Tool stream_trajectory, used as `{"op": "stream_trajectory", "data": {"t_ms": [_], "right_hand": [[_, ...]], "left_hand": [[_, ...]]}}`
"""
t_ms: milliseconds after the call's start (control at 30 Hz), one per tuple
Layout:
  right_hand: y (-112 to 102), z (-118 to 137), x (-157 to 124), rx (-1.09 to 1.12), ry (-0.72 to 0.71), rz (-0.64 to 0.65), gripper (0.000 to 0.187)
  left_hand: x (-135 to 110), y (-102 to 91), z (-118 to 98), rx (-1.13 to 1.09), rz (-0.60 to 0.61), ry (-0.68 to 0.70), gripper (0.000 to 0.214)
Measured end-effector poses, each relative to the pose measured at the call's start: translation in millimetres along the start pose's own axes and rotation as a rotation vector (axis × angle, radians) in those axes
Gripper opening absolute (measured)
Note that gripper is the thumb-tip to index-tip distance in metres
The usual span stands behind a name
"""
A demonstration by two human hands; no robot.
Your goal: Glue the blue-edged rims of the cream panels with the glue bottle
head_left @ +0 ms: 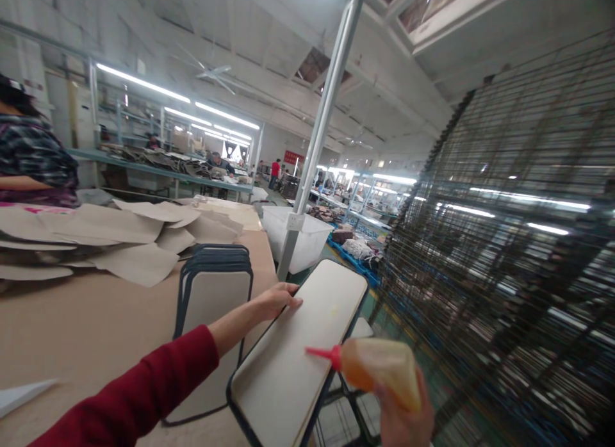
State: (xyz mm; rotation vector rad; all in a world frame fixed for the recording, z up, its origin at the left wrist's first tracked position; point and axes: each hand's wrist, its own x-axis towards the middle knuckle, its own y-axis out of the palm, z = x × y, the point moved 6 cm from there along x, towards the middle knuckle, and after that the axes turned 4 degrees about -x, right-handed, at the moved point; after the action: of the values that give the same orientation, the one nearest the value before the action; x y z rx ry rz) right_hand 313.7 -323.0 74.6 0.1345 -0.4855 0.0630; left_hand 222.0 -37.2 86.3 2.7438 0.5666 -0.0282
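Note:
My left hand (283, 300) grips the left edge of a long cream panel (307, 325) with a dark rim, its thumb lying on the pale face. The panel is held tilted at the table's right side. My right hand (406, 402), slightly blurred, is wrapped round a squeeze bottle (379, 367) of amber liquid. The bottle's red nozzle points left over the middle of the panel; whether it touches the surface I cannot tell. A faint yellowish spot shows on the panel's upper part. To the left lies a stack of similar dark-rimmed panels (216, 319).
Loose grey-beige sheets (125, 235) are piled on the brown table (96, 332). A metal post (312, 133) rises behind the panel beside a white bin (307, 242). A tall wire rack (504, 242) fills the right. A person in a plaid top (33, 152) is at far left.

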Motion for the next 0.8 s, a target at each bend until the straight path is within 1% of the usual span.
{"op": "stream_trajectory", "data": {"t_ms": [33,67,133,167,200,233,267,333,367,400,433,467,533,567,633,667,700,733,767,800], "right_hand": [[2,6,18,0.073,-0.022,-0.039,0.073],[1,10,35,0.108,-0.029,-0.133,0.071],[5,10,58,0.128,-0.023,-0.157,0.07],[7,7,61,0.129,-0.017,-0.153,0.069],[8,3,57,0.124,-0.01,-0.122,0.07],[9,-2,47,0.113,-0.001,-0.077,0.071],[10,-6,32,0.096,0.008,-0.031,0.073],[12,-12,-1,0.007,0.049,0.106,0.078],[12,-12,-14,-0.045,0.065,0.127,0.079],[12,-10,-20,-0.08,0.065,0.136,0.079],[13,-5,-19,-0.083,0.055,0.119,0.079],[13,1,-12,-0.068,0.037,0.08,0.079],[17,11,16,0.024,0.0,-0.008,0.078],[19,14,31,0.052,-0.019,-0.056,0.081],[22,11,49,0.065,-0.021,-0.101,0.082],[24,6,49,0.061,-0.019,-0.085,0.081],[26,0,42,0.056,-0.014,-0.04,0.078],[26,-7,29,0.046,-0.009,0.016,0.076],[28,-13,12,0.051,-0.007,0.117,0.074],[27,-20,-6,0.044,-0.003,0.19,0.074]], "left_hand": [[-2,4.4,0,0.0,0.023,-0.006,0.047],[-4,8.9,0,0.0,0.044,-0.008,0.047],[-6,15.9,0,0.0,0.075,-0.003,0.045],[-7,17.2,0,0.002,0.08,0.001,0.045],[-6,17.0,1,0.005,0.079,0.002,0.044],[-6,15.3,1,0.012,0.072,0.0,0.044],[-5,12.5,2,0.021,0.061,-0.002,0.044],[-5,5.7,3,0.035,0.032,0.006,0.043],[-5,3.1,3,0.038,0.02,0.013,0.042],[-7,1.7,3,0.038,0.013,0.02,0.042],[-8,2.1,2,0.04,0.016,0.021,0.041],[-11,4.1,2,0.044,0.029,0.016,0.04],[-15,11.6,1,0.058,0.077,0.003,0.039],[-17,15.5,1,0.063,0.103,0.003,0.038],[-18,19.0,-1,0.067,0.123,0.019,0.038],[-17,17.5,-1,0.066,0.112,0.027,0.039],[-15,14.1,-1,0.064,0.091,0.028,0.039],[-14,9.0,0,0.06,0.065,0.024,0.04],[-12,2.8,1,0.053,0.038,0.015,0.042],[-11,-3.8,2,0.043,0.011,0.005,0.044]]}}
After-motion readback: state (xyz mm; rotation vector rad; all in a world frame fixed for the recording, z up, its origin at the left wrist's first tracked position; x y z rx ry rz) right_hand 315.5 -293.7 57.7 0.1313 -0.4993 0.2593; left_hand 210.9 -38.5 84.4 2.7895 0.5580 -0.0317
